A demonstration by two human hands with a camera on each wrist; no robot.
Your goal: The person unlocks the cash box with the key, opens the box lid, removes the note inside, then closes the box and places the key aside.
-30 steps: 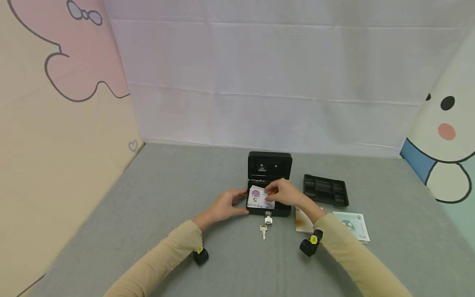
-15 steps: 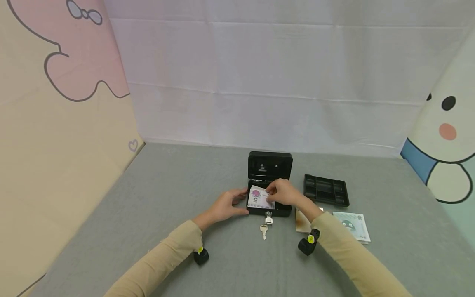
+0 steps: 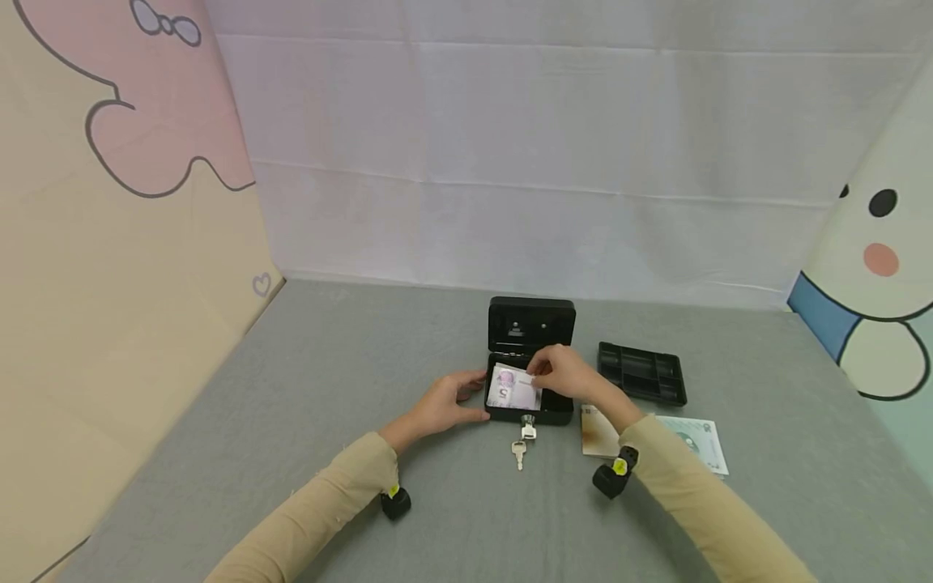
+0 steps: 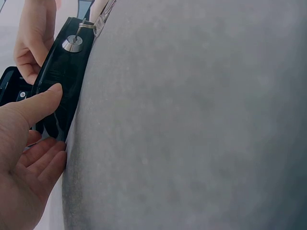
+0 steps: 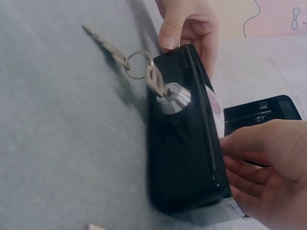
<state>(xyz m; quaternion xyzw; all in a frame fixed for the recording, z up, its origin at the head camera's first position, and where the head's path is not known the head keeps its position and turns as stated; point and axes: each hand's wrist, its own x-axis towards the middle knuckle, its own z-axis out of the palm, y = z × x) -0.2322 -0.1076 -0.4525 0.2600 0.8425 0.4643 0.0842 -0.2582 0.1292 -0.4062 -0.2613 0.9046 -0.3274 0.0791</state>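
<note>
A black cash box (image 3: 539,418) stands with its lid (image 3: 532,324) raised. My left hand (image 3: 441,402) holds its left end, thumb on the front face and the other fingers along the side. Inside, at the left, lies a stack of play banknotes (image 3: 507,390) with a pink-purple print and a 5. My right hand (image 3: 564,372) pinches the upper right edge of the banknotes between thumb and fingers. A key (image 5: 156,79) sits in the front lock (image 5: 175,99), and a second key (image 3: 519,455) hangs from its ring onto the table. The right wrist view half hides the notes behind the box wall.
A black compartment tray (image 3: 641,374) lies right of the box. In front of it are brownish notes (image 3: 599,433) and green notes (image 3: 701,441), partly under the right forearm. A white cloth wall (image 3: 510,162) closes the back of the grey table (image 3: 350,340).
My right hand has shifted slightly up and to the right at the banknotes, whose top face now catches more light. The left hand stays where it was on the box.
</note>
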